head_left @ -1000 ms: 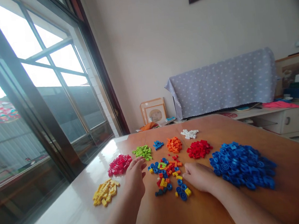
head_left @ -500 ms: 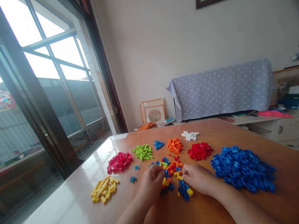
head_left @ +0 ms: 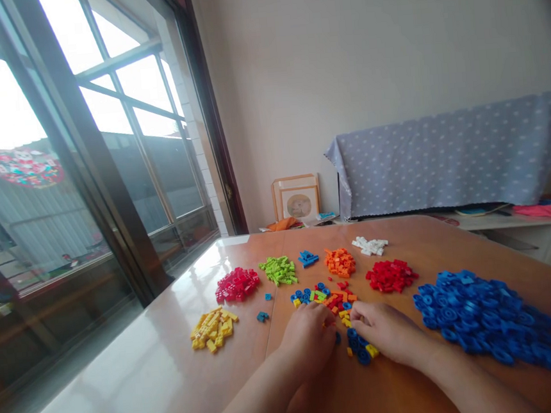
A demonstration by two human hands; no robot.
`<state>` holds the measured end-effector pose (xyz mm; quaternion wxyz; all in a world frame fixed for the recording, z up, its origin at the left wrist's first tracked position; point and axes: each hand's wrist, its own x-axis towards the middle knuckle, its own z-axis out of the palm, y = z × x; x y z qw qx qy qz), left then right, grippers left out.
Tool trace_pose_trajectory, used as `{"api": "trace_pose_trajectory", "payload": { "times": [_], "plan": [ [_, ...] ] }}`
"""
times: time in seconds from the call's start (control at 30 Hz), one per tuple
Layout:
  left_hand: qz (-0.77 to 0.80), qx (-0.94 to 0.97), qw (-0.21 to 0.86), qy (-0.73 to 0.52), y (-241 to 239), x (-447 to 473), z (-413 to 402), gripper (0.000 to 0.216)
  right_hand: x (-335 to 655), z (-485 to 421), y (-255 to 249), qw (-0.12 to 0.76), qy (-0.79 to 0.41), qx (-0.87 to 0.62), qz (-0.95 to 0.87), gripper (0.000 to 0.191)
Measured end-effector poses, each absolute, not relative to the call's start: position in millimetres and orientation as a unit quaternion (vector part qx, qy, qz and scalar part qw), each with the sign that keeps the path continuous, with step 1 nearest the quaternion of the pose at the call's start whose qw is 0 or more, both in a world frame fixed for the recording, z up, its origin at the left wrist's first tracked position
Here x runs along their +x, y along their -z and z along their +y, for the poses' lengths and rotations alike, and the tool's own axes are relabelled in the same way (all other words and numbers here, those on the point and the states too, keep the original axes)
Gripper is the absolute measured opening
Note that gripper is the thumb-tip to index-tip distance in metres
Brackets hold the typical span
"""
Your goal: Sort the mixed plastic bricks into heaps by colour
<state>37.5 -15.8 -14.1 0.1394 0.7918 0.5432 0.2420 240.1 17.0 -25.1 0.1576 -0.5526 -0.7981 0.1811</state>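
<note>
"How's the grip?"
"Left hand (head_left: 309, 338) and right hand (head_left: 387, 328) both half-curled; I can't tell whether either grasps anything."
"Pose?"
"Backs up, left over the mixed bricks (head_left: 320, 296) on the counter (head_left: 165, 383), right beside them."

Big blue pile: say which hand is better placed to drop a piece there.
Right hand, probably: it is nearer the big blue pile, off to the right, and sits between that pile and the left hand.

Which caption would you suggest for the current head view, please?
Left hand and right hand at a mixed brick pile, amid single-colour piles on a brown table.
</note>
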Motion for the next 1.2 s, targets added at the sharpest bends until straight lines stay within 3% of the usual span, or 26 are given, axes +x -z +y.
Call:
{"api": "trace_pose_trajectory", "payload": {
  "times": [0.63, 0.8, 1.0, 1.2],
  "plan": [
    [0.535, 0.802, 0.116, -0.24, 4.8, 29.5, -17.3, 0.022, 245.5, 14.2, 19.0, 0.184, -0.212, -0.542, -0.792, 0.015],
    [0.529, 0.809, 0.102, -0.233, 0.2, 27.3, -19.6, 0.021, 264.4, 11.1, 8.9, 0.155, -0.268, -0.511, -0.802, 0.012],
    [0.529, 0.81, 0.089, -0.237, 1.8, 23.6, -18.0, 0.022, 270.5, 1.1, 4.0, 0.1, -0.32, -0.49, -0.805, 0.027],
    [0.529, 0.806, 0.11, -0.24, -1.7, 26.2, -20.2, 0.02, 275.1, 5.7, 10.7, 0.101, -0.333, -0.473, -0.809, 0.014]
  ]
}}
